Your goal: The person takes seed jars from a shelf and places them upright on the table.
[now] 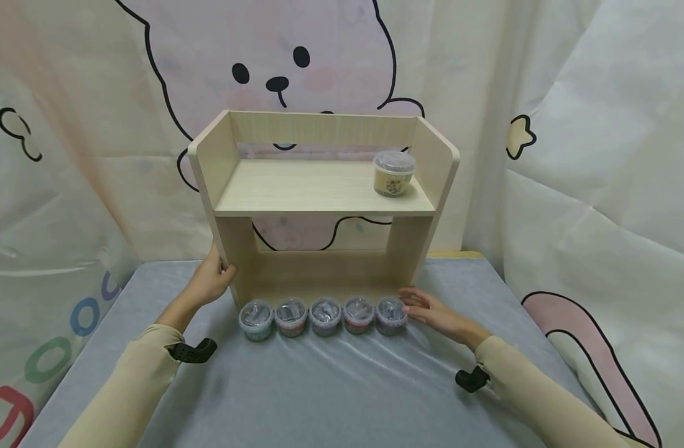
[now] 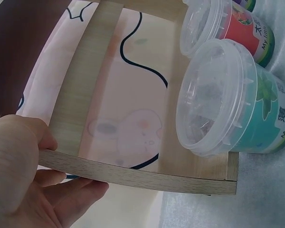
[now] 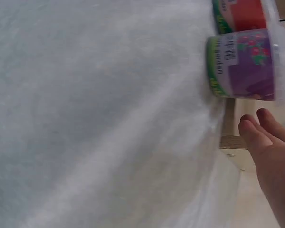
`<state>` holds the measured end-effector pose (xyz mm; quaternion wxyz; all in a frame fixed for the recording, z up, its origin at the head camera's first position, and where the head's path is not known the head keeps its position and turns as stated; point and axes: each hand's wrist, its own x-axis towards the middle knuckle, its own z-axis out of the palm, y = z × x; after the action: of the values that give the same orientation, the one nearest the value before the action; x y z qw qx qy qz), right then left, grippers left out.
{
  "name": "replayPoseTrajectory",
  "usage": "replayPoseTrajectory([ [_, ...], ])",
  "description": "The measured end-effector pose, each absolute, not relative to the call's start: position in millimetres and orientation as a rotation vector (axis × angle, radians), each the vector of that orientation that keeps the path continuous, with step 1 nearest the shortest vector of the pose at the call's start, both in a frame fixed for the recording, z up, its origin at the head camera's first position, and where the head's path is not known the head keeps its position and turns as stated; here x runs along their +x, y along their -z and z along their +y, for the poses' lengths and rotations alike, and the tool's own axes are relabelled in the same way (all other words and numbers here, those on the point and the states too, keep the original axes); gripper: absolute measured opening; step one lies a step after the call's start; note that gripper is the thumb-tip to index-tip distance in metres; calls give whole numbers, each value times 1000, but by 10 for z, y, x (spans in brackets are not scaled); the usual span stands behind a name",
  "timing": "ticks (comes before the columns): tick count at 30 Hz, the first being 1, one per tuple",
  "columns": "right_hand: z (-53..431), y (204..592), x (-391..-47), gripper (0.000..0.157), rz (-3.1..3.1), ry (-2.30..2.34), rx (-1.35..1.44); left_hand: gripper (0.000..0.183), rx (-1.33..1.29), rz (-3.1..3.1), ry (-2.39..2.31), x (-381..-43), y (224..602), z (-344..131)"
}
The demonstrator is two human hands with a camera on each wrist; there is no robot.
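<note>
A pale wooden two-tier shelf (image 1: 325, 186) stands on the table. My left hand (image 1: 210, 277) grips the edge of its left side panel (image 2: 142, 176), thumb on one face and fingers on the other. Several lidded plastic tubs stand in a row before the shelf, from a teal tub (image 1: 256, 320) at the left to a purple tub (image 1: 391, 316) at the right. A red-labelled tub (image 1: 359, 315) is beside the purple one. My right hand (image 1: 434, 314) is at the right of the purple tub, fingers extended and holding nothing; whether they touch it I cannot tell.
A yellowish lidded tub (image 1: 394, 174) sits at the right of the upper shelf board (image 1: 303, 183). Grey-blue cloth (image 1: 331, 392) covers the table. A printed curtain (image 1: 459, 74) hangs behind and along the sides.
</note>
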<state>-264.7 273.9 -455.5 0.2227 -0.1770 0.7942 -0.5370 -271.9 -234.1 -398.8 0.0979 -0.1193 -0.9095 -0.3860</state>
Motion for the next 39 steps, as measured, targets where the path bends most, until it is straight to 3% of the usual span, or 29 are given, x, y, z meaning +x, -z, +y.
replayPoseTrajectory([
  [8,2761,4318,-2617,67,2204,1472,-559,70,-337,-2711,1140,-2719,3982,-2346],
  [28,2437,3411,-2513,58,2257,1530,-772,77,-374,-2698,1197,-2715,4006,-2398],
  [39,2436,2908,-2384,53,2320,1600,-846,68,-338,-2715,1099,-2734,3997,-2357],
])
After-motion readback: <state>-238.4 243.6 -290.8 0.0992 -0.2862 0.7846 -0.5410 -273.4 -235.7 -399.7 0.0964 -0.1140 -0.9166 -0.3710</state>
